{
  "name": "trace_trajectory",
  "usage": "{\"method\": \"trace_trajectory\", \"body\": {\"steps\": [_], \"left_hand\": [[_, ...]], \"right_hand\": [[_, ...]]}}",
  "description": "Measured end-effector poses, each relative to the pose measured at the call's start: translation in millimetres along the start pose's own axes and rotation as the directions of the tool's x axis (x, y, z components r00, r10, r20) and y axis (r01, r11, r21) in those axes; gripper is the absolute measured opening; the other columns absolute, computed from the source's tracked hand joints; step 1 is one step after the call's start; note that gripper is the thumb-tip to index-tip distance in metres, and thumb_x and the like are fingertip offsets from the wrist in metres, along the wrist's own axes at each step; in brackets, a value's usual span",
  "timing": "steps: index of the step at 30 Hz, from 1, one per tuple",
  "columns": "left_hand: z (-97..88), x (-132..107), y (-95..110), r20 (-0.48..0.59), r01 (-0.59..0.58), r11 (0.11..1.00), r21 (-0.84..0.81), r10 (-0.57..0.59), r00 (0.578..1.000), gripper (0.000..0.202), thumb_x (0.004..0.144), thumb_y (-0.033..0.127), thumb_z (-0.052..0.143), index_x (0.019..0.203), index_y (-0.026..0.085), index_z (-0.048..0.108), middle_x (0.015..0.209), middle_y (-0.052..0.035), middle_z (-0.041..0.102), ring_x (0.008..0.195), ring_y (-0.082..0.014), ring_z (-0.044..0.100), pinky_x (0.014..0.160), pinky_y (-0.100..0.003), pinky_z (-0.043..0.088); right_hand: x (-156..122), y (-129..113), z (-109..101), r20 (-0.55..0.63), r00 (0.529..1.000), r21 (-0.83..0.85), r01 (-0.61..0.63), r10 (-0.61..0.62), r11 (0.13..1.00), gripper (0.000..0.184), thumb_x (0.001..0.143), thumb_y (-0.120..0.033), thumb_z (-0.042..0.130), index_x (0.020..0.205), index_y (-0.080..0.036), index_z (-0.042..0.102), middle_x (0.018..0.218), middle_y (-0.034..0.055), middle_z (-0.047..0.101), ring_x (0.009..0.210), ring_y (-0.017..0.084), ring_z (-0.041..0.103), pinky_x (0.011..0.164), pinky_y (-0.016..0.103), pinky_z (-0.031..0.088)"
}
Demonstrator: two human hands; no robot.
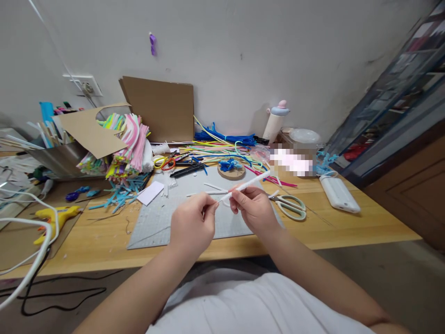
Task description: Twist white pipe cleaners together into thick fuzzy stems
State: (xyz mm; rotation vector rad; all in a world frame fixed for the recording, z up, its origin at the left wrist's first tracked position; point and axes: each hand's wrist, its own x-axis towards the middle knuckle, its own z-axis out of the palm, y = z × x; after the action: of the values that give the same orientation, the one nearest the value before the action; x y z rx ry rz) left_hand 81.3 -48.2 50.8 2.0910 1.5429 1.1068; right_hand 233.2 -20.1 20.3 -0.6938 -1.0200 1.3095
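A white pipe cleaner (255, 180) slants up to the right above the grey cutting mat (153, 227). My left hand (193, 220) pinches its lower end between thumb and forefinger. Farther up its length, my right hand (257, 209) grips it, fingers curled and thumb on top. White strips (213, 187) show just behind my fingers; whether they join the held piece I cannot tell. Scissors (294, 207) with pale green handles lie to the right of my right hand. Beyond my hands, a blue fuzzy piece (229, 165) rests on a round brown disc (232, 174).
Bundled pastel pipe cleaners (128, 144) and cardboard (158, 109) stand back left. A yellow glue gun (57, 218) and white cables lie at the left. Loose coloured stems (208, 150) spread along the wall. A bottle (276, 121) and white power bank (339, 194) are on the right.
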Motion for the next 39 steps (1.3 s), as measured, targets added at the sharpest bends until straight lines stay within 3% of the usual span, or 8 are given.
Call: {"method": "trace_trajectory", "body": {"steps": [11, 17, 22, 25, 29, 32, 37, 39], "left_hand": [[14.1, 0.8, -6.2, -0.116, -0.282, 0.841, 0.462, 0.372, 0.921, 0.016, 0.083, 0.016, 0.048, 0.070, 0.020, 0.056, 0.063, -0.0002, 0.060, 0.056, -0.0129, 0.052, 0.052, -0.026, 0.028], [-16.0, 14.1, 1.7, 0.015, -0.243, 0.950, 0.196, 0.245, 0.969, 0.013, 0.083, 0.018, 0.049, 0.072, 0.020, 0.056, 0.067, 0.0003, 0.061, 0.062, -0.0128, 0.055, 0.055, -0.023, 0.034], [-38.0, 30.8, 5.1, 0.216, -0.324, 0.914, 0.245, 0.275, 0.937, 0.011, 0.079, 0.015, 0.053, 0.072, 0.022, 0.057, 0.070, 0.0034, 0.063, 0.061, -0.0119, 0.055, 0.052, -0.023, 0.032], [-39.3, 39.3, 8.3, 0.319, -0.419, 0.864, 0.277, 0.329, 0.889, 0.013, 0.078, 0.013, 0.052, 0.072, 0.023, 0.058, 0.069, 0.0047, 0.064, 0.060, -0.0117, 0.056, 0.052, -0.024, 0.031], [-35.8, 52.1, 8.9, 0.405, -0.548, 0.746, 0.379, 0.399, 0.823, 0.013, 0.077, 0.013, 0.053, 0.073, 0.023, 0.060, 0.068, 0.0037, 0.064, 0.058, -0.0145, 0.056, 0.051, -0.027, 0.030], [-30.2, 53.7, 2.8, 0.383, -0.630, 0.667, 0.397, 0.504, 0.774, 0.013, 0.077, 0.012, 0.054, 0.075, 0.023, 0.060, 0.070, 0.0020, 0.064, 0.063, -0.0164, 0.057, 0.059, -0.030, 0.037], [-5.6, 22.6, -17.0, -0.302, -0.570, 0.743, 0.351, 0.666, 0.682, 0.029, 0.071, 0.005, 0.062, 0.091, 0.026, 0.059, 0.092, -0.0031, 0.060, 0.090, -0.0196, 0.056, 0.084, -0.036, 0.041], [8.7, 10.2, -24.7, -0.420, -0.405, 0.903, 0.140, 0.425, 0.802, 0.029, 0.073, 0.005, 0.060, 0.095, 0.025, 0.056, 0.096, -0.0045, 0.056, 0.094, -0.0198, 0.055, 0.085, -0.037, 0.042]], "right_hand": [[0.5, 1.7, 25.7, -0.301, 0.944, 0.250, -0.062, 0.138, 0.966, 0.022, 0.062, -0.024, 0.074, 0.062, -0.015, 0.054, 0.051, -0.0044, 0.051, 0.043, 0.005, 0.043, 0.039, 0.016, 0.033], [-8.4, -25.7, 10.7, 0.090, 0.991, -0.176, -0.085, 0.102, 0.981, 0.019, 0.083, -0.037, 0.054, 0.086, -0.019, 0.059, 0.062, -0.0010, 0.056, 0.052, 0.011, 0.052, 0.043, 0.022, 0.038], [-24.3, -69.0, -3.6, 0.459, 0.842, -0.723, 0.539, -0.282, 0.432, 0.016, 0.084, -0.020, 0.052, 0.072, -0.019, 0.063, 0.066, 0.0048, 0.061, 0.065, 0.017, 0.055, 0.062, 0.030, 0.042], [-16.2, -80.8, -5.1, 0.503, 0.813, -0.807, 0.564, -0.292, 0.178, 0.019, 0.085, -0.023, 0.052, 0.100, -0.019, 0.063, 0.100, 0.0101, 0.063, 0.094, 0.024, 0.054, 0.082, 0.037, 0.040], [5.0, -71.3, -8.2, 0.479, 0.856, -0.844, 0.388, 0.194, 0.371, 0.026, 0.093, -0.030, 0.038, 0.091, -0.020, 0.062, 0.078, 0.0030, 0.063, 0.071, 0.015, 0.054, 0.063, 0.027, 0.039], [11.3, -51.5, -14.0, 0.420, 0.867, -0.796, 0.210, 0.267, 0.567, 0.025, 0.091, -0.033, 0.043, 0.082, -0.018, 0.062, 0.070, 0.0002, 0.057, 0.064, 0.012, 0.048, 0.057, 0.023, 0.035], [3.4, -21.1, -24.1, 0.257, 0.860, -0.360, -0.338, 0.440, 0.870, 0.025, 0.087, -0.041, 0.050, 0.082, -0.018, 0.056, 0.049, -0.0090, 0.028, 0.040, 0.006, 0.021, 0.037, 0.019, 0.016], [-0.4, -18.1, -25.6, 0.289, 0.814, -0.155, -0.479, 0.504, 0.864, 0.024, 0.086, -0.041, 0.052, 0.081, -0.018, 0.053, 0.048, -0.0103, 0.026, 0.038, 0.004, 0.015, 0.035, 0.018, 0.010]]}}
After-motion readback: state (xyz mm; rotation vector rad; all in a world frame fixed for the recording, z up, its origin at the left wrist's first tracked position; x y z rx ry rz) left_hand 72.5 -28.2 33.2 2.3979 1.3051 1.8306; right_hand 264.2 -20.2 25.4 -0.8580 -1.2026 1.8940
